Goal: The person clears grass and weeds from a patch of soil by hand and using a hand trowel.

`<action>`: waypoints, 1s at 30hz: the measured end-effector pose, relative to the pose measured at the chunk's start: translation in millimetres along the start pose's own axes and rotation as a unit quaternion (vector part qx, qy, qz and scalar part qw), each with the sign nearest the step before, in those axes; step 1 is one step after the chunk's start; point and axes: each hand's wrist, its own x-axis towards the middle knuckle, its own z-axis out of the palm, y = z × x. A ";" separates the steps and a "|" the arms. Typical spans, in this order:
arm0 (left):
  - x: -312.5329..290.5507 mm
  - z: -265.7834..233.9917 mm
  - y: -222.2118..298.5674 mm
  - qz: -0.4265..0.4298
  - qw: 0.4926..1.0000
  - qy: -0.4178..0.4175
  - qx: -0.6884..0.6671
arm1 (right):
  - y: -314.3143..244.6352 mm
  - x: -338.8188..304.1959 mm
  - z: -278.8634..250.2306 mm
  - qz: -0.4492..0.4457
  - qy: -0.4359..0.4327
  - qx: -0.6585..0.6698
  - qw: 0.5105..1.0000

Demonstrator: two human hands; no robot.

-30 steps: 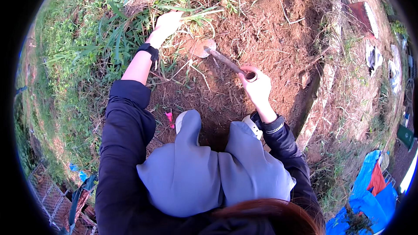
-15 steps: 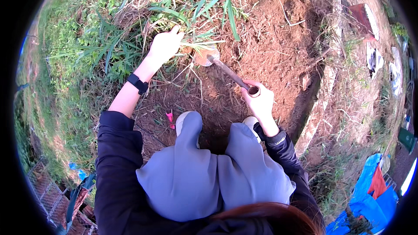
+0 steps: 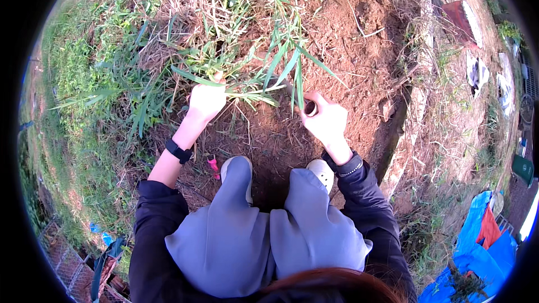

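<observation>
While the left hand [image 3: 206, 102] clenches a bunch of grass [image 3: 251, 96] above the soil [image 3: 281, 134], the fingers of the right hand [image 3: 328, 120] wrap a tool handle [image 3: 310, 109], its round end dark and hollow-looking. Between the hands, long leaves [image 3: 299, 84] cross in front of the tool, hiding most of it. A pink scrap [image 3: 214, 167] lies beside the left shoe [image 3: 229, 167]. Far right, near a blue tarp [image 3: 469, 235], sits a green bin [image 3: 522, 170]; its contents cannot be made out.
</observation>
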 end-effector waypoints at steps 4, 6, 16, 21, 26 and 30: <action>-3.2 3.2 3.8 0.094 0.980 0.173 -0.030 | 13.5 -23.5 8.7 0.114 -0.010 0.105 0.988; -2.6 -33.9 24.1 0.026 0.994 0.096 -0.047 | 13.3 -24.8 0.9 0.135 -0.008 0.121 0.983; -5.4 -26.3 20.2 0.020 0.995 0.079 -0.049 | 16.3 2.1 -16.0 -0.043 -0.020 -0.025 0.999; -12.9 -23.6 22.5 0.001 0.993 0.105 -0.048 | 9.9 -13.1 -6.2 -0.002 -0.003 0.022 1.000; -24.4 -24.6 11.4 0.004 0.992 0.119 -0.037 | 5.6 -33.8 -20.5 0.073 -0.044 0.059 0.995; -26.3 -55.7 22.1 0.000 0.995 0.095 -0.020 | 10.0 -51.4 -43.1 0.124 -0.088 0.109 0.982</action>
